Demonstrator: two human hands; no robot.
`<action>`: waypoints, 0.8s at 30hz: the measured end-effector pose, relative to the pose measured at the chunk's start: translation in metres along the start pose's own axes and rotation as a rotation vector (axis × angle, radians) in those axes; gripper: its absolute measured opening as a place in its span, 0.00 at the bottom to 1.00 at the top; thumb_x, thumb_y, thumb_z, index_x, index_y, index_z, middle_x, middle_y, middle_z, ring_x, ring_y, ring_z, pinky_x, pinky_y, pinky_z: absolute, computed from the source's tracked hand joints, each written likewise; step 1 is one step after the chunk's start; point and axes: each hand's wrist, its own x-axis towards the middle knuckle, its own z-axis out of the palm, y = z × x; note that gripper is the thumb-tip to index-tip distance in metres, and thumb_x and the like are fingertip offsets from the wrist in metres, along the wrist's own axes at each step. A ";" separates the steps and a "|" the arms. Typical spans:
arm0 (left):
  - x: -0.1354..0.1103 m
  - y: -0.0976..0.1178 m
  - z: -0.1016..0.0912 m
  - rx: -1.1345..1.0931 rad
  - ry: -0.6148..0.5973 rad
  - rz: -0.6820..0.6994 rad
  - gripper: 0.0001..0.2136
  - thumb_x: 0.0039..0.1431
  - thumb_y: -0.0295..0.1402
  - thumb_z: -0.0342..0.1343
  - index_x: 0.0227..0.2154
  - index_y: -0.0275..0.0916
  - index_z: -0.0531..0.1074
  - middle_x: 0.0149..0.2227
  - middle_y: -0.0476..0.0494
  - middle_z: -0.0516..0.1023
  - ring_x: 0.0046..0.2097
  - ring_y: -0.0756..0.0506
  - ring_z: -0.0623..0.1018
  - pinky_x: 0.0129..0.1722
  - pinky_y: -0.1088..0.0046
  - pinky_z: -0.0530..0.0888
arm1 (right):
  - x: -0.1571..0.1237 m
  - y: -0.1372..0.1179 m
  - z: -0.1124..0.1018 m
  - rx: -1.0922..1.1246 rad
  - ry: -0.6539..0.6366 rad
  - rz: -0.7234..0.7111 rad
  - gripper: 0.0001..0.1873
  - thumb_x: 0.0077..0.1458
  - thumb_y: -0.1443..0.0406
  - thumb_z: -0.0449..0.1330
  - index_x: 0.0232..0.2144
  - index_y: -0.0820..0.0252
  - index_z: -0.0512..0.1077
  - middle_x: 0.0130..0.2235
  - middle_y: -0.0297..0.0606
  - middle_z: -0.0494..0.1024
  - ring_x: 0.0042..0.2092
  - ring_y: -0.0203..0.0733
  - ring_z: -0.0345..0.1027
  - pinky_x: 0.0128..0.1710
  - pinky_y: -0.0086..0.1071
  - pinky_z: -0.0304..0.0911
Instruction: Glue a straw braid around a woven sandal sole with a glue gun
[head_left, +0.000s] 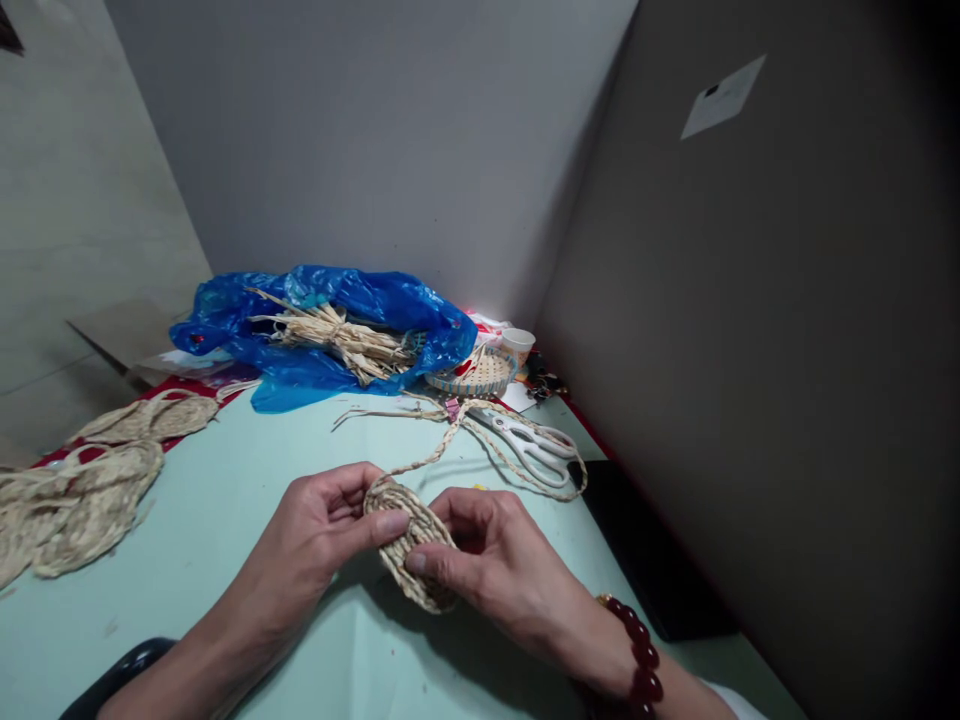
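Observation:
A small oval coil of braided straw cord [405, 548] is held above the table, tilted toward me. My left hand [319, 530] grips its upper left end, thumb on top and fingers behind. On the right side, my right hand [491, 550] pinches the coil between thumb and fingers; those fingertips are partly hidden behind it. From the coil's top a loose braid [429, 458] runs up to a pink clip [451, 408] on the table. Past the clip, the cord loops around white-handled scissors [532, 445].
A blue plastic bag [300, 375] with a straw bundle [345, 335] lies at the back. Beside it are a small woven basket [480, 375] and a paper cup [517, 345]. Woven straw pieces [97, 510] lie at left, a dark flat object [660, 560] at right. Grey partitions [390, 130] stand behind.

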 end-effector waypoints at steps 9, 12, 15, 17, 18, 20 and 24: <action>0.000 0.006 0.008 -0.071 -0.019 -0.009 0.13 0.57 0.46 0.60 0.29 0.40 0.74 0.31 0.47 0.75 0.34 0.45 0.74 0.33 0.71 0.72 | 0.002 0.002 0.000 -0.014 0.034 -0.010 0.08 0.52 0.63 0.66 0.29 0.61 0.72 0.28 0.33 0.72 0.30 0.36 0.61 0.28 0.28 0.55; 0.001 0.006 0.008 -0.096 0.006 -0.025 0.13 0.55 0.45 0.61 0.26 0.39 0.73 0.28 0.48 0.74 0.32 0.45 0.74 0.31 0.70 0.71 | 0.001 0.001 -0.001 -0.008 -0.023 -0.040 0.11 0.55 0.59 0.65 0.29 0.61 0.73 0.28 0.32 0.71 0.30 0.35 0.60 0.29 0.28 0.54; 0.003 0.002 0.007 -0.093 0.036 -0.025 0.13 0.54 0.44 0.63 0.25 0.39 0.74 0.25 0.49 0.73 0.31 0.45 0.75 0.31 0.70 0.71 | 0.002 0.000 0.000 0.031 -0.067 -0.050 0.17 0.57 0.53 0.64 0.28 0.61 0.72 0.27 0.30 0.68 0.29 0.34 0.57 0.28 0.28 0.53; 0.005 0.001 0.006 -0.075 0.060 -0.019 0.13 0.53 0.44 0.63 0.26 0.39 0.75 0.25 0.49 0.74 0.30 0.45 0.75 0.30 0.71 0.70 | 0.003 -0.001 0.001 0.036 -0.043 -0.039 0.19 0.56 0.51 0.64 0.27 0.61 0.71 0.26 0.30 0.66 0.28 0.34 0.56 0.28 0.28 0.52; 0.005 0.000 0.005 -0.063 0.077 -0.013 0.13 0.53 0.44 0.64 0.27 0.39 0.77 0.26 0.48 0.76 0.31 0.45 0.75 0.31 0.71 0.70 | 0.003 -0.001 0.002 0.028 -0.023 -0.029 0.20 0.55 0.50 0.64 0.26 0.60 0.70 0.25 0.30 0.66 0.28 0.34 0.56 0.27 0.28 0.52; 0.004 0.001 0.005 -0.041 0.119 0.007 0.12 0.51 0.44 0.66 0.31 0.40 0.78 0.30 0.48 0.79 0.33 0.46 0.75 0.32 0.73 0.70 | 0.003 0.000 0.006 -0.004 0.021 -0.007 0.20 0.54 0.50 0.65 0.24 0.60 0.68 0.24 0.31 0.67 0.27 0.34 0.57 0.26 0.29 0.52; 0.000 0.002 0.007 -0.018 0.194 0.042 0.15 0.45 0.43 0.70 0.33 0.41 0.79 0.33 0.49 0.81 0.36 0.46 0.76 0.35 0.74 0.69 | 0.001 0.002 0.012 -0.033 0.069 0.022 0.19 0.53 0.52 0.65 0.23 0.58 0.66 0.23 0.31 0.68 0.25 0.35 0.57 0.26 0.29 0.53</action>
